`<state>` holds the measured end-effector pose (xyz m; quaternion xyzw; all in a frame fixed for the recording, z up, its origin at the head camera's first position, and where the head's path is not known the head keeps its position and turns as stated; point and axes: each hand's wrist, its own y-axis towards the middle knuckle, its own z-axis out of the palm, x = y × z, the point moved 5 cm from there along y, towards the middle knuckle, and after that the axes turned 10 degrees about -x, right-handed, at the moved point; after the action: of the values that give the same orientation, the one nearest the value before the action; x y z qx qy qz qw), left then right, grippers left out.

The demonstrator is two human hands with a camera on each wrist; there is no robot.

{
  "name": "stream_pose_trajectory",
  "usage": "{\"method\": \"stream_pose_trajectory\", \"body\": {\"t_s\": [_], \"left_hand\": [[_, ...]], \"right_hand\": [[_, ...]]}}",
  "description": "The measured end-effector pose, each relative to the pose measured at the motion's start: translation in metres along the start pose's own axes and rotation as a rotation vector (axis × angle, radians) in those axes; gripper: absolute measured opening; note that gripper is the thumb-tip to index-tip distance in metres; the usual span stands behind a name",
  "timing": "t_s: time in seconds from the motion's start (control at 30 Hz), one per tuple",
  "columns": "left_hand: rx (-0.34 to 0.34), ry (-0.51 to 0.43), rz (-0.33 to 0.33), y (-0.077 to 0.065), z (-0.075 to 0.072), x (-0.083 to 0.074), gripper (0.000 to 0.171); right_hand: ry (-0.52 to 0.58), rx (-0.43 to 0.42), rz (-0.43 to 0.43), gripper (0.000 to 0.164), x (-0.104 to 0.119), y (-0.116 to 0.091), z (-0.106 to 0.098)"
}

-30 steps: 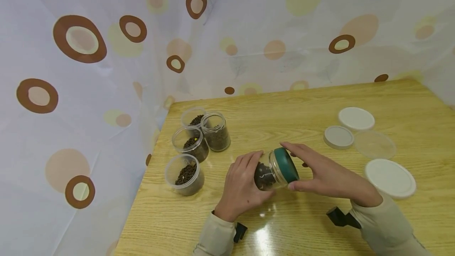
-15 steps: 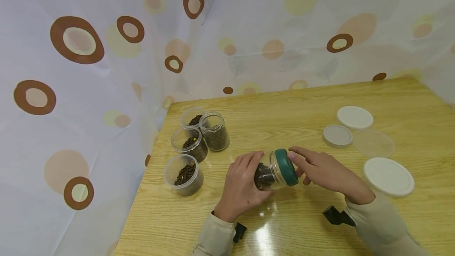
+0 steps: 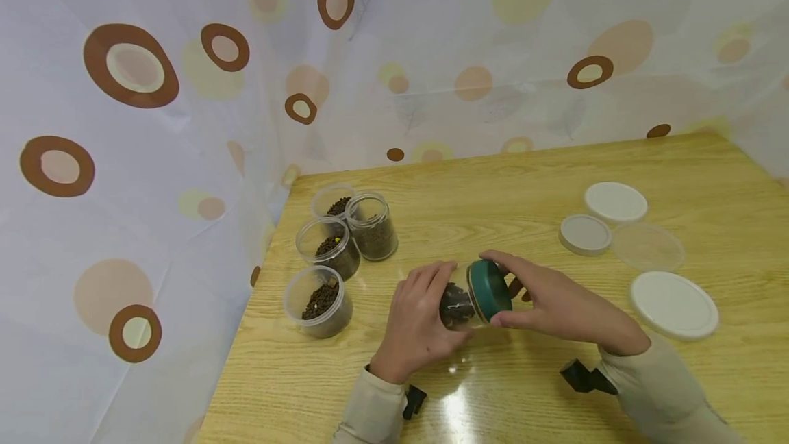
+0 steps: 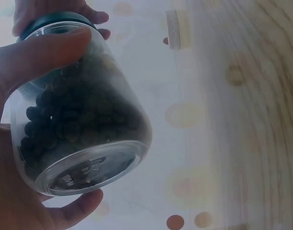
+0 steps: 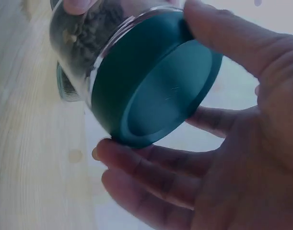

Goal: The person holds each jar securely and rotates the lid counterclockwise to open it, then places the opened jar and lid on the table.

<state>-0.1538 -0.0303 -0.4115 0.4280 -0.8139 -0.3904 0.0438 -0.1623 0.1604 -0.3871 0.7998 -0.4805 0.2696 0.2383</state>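
My left hand (image 3: 420,321) grips a clear jar (image 3: 456,303) tipped on its side, its mouth end toward the right. Dark pellets or beans fill part of it, as the left wrist view shows through the wall (image 4: 84,110). A green screw lid (image 3: 493,291) covers the mouth. My right hand (image 3: 551,300) holds that lid by its rim, thumb on one side and fingers on the other; in the right wrist view the lid's top (image 5: 170,91) faces the palm. Whether the lid sits fully level on the jar is hard to tell.
At the left stand several clear uncovered containers with brown pellets: a front tub (image 3: 319,301), a middle one (image 3: 329,249), a taller jar (image 3: 372,228) and a back tub (image 3: 333,203). Lids lie at the right: white (image 3: 674,305), white (image 3: 616,202), grey (image 3: 585,234), translucent (image 3: 649,247).
My right hand had come off the lid's rim half a second ago, with its fingers bunched beside it. Now it spans and holds the rim again. My left hand stays on the jar.
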Motion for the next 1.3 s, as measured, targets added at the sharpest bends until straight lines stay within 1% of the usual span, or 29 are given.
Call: {"method": "stream_pose_trajectory", "body": {"t_s": [0.07,0.13,0.2,0.3,0.4,0.47,0.57,0.67,0.73,0.8,0.97,1.03,1.2,1.3], "left_hand": [[0.001,-0.010,0.002,0.000,0.000,0.000,0.092],[0.005,-0.009,0.000,0.000,0.000,0.000,0.092],[0.006,0.000,-0.003,-0.001,0.000,0.000,0.092],[0.017,0.014,-0.007,-0.001,0.001,0.001,0.091],[0.028,0.001,-0.016,-0.002,0.003,0.001,0.089],[0.036,-0.020,-0.020,-0.002,0.004,0.001,0.090],[0.047,-0.037,-0.028,-0.002,0.005,0.001,0.091],[0.059,-0.040,-0.038,-0.001,0.005,0.000,0.091],[0.060,-0.037,-0.043,-0.001,0.005,0.000,0.090],[0.057,-0.035,-0.045,-0.001,0.005,0.000,0.091],[0.062,-0.023,-0.039,0.000,0.004,-0.001,0.091],[0.065,-0.026,-0.041,-0.001,0.004,-0.001,0.091],[0.040,-0.028,-0.047,-0.002,0.002,0.000,0.091],[0.026,-0.018,-0.040,-0.002,0.002,0.001,0.091]], "right_hand": [[-0.001,-0.021,-0.065,0.086,0.001,-0.001,0.000],[0.007,-0.031,-0.093,0.084,0.002,-0.001,0.001],[0.012,-0.031,-0.102,0.084,0.001,-0.001,0.002],[0.012,-0.017,-0.088,0.086,0.001,-0.001,0.002],[0.012,-0.004,-0.082,0.089,0.000,-0.002,0.003],[0.025,0.017,-0.059,0.089,-0.001,-0.003,0.003],[0.038,0.031,-0.001,0.083,-0.003,-0.005,0.003],[0.021,0.011,0.074,0.073,-0.007,-0.005,0.000],[0.006,-0.008,0.109,0.070,-0.009,-0.005,-0.001],[-0.009,-0.010,0.134,0.069,-0.011,-0.005,-0.002],[-0.026,0.017,0.186,0.072,-0.015,-0.003,0.001],[-0.019,0.003,0.210,0.071,-0.016,-0.002,0.001],[0.046,-0.084,0.257,0.063,-0.019,-0.001,-0.003],[0.074,-0.097,0.276,0.060,-0.019,-0.001,-0.004]]}}
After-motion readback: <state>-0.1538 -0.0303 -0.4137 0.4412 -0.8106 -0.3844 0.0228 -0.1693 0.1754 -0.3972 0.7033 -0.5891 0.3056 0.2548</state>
